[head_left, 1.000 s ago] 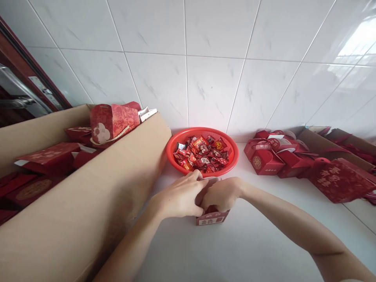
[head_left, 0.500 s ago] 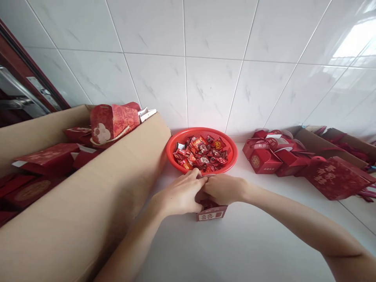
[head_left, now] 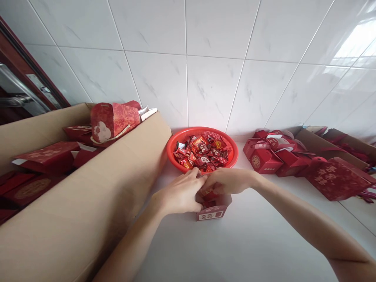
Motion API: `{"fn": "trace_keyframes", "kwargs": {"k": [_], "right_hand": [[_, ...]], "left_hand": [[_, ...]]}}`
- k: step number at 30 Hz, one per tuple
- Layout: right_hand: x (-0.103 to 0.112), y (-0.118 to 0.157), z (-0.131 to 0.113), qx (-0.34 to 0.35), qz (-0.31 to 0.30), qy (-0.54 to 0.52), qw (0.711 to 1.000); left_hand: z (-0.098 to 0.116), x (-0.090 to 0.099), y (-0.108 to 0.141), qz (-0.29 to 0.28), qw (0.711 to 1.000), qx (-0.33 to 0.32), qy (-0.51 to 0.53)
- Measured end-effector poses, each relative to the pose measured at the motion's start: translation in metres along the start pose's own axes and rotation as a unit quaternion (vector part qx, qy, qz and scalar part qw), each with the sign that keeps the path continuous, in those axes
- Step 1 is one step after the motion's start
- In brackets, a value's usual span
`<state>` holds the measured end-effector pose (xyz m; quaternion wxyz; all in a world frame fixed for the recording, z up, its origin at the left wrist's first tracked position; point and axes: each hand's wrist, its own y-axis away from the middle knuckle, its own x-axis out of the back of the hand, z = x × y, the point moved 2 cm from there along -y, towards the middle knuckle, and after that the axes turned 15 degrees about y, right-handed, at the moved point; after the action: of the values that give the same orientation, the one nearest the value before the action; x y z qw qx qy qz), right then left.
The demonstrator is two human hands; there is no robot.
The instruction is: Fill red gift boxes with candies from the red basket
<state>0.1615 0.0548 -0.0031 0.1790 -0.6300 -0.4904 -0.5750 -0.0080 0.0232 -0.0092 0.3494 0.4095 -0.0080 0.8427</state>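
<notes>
A small open red paper box (head_left: 210, 214) with a printed front stands on the white surface just before me. My left hand (head_left: 180, 194) is closed on its left side, with the thumb at the front and the fingers towards the back. Over the box's back part is my right hand (head_left: 227, 181), its fingers bent down into the opening; whatever they grip is hidden. Something red and shiny shows inside beneath them. Right behind the box sits a red plastic basket (head_left: 234, 152) holding many wrapped candies (head_left: 202, 150).
At the left stands a large cardboard carton (head_left: 117, 184) with red gift boxes (head_left: 49, 158) in it. Several folded red boxes (head_left: 266, 160) are grouped at the right, beside another open carton (head_left: 311, 141). A tiled wall (head_left: 214, 86) rises behind.
My right hand has risen slightly and shifted back and right, uncovering more of the box's inside and its right wall. My left hand keeps its hold on the box.
</notes>
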Motion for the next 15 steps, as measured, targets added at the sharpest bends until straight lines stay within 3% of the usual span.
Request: {"fn": "trace_keyframes", "kwargs": {"k": [3, 7, 10, 15], "right_hand": [[-0.002, -0.001, -0.002, 0.005, -0.041, 0.009, 0.999], [-0.002, -0.006, -0.011, -0.053, -0.092, 0.08, 0.991], [0.005, -0.006, -0.015, -0.068, -0.074, 0.101, 0.99], [0.012, 0.002, -0.01, -0.02, -0.031, 0.035, 0.999]], "left_hand": [[-0.001, 0.0, 0.0, -0.001, 1.0, -0.005, 0.003], [0.001, 0.0, 0.0, -0.003, 1.0, -0.004, -0.005], [0.001, 0.0, 0.0, -0.005, 1.0, -0.004, -0.016], [0.0, 0.0, 0.001, -0.003, 1.0, -0.004, -0.016]]}}
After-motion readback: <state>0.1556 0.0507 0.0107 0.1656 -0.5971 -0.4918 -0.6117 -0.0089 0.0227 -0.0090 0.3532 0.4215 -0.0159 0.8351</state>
